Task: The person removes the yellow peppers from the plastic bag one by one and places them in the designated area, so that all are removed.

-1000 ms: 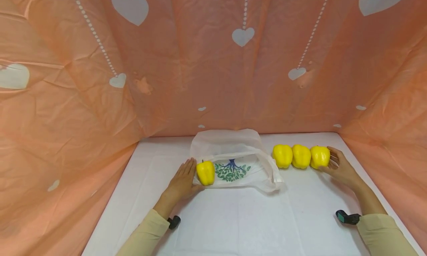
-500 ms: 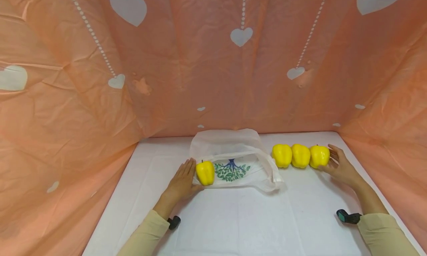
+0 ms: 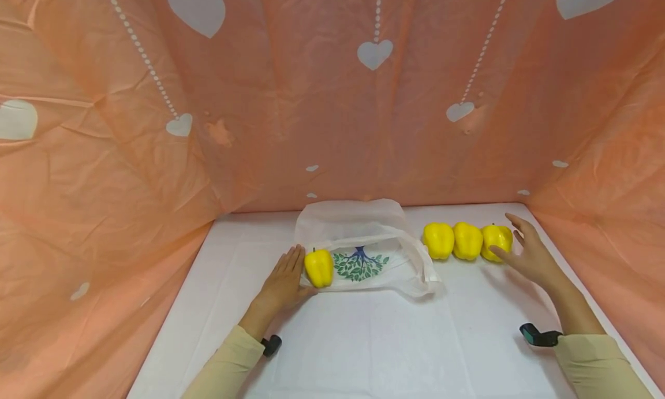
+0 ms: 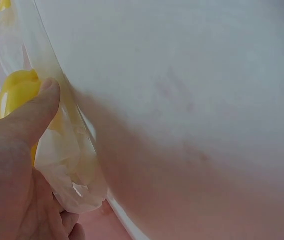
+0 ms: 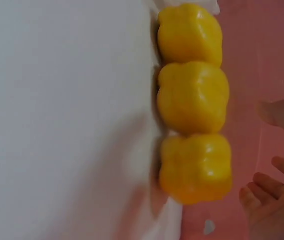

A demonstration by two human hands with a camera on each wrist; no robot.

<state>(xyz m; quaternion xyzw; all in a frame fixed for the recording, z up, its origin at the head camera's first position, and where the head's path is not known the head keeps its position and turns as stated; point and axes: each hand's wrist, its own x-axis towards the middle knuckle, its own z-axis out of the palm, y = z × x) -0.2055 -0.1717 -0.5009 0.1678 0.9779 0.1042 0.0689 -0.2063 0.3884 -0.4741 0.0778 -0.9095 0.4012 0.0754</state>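
A yellow bell pepper [image 3: 318, 268] lies at the left end of a thin white bag [image 3: 363, 278] printed with a green and blue tree. My left hand [image 3: 283, 278] rests beside it, fingers straight along its left side. The thumb [image 4: 37, 112] overlaps the pepper in the left wrist view. At the right, three more yellow bell peppers stand in a row: the left one [image 3: 439, 241], the middle one [image 3: 468, 241] and the right one [image 3: 493, 242]. My right hand [image 3: 532, 257] hovers just right of that row, fingers spread, holding nothing.
The white-covered table [image 3: 384, 341] meets an orange curtain [image 3: 343, 127] with white hearts at the back and sides. The bag's upper flap [image 3: 348, 220] lies toward the back, and its right corner reaches close to the row of peppers.
My right hand has let go of the right pepper, spreading its fingers and lifting away from it. The left hand and its pepper stay where they were.
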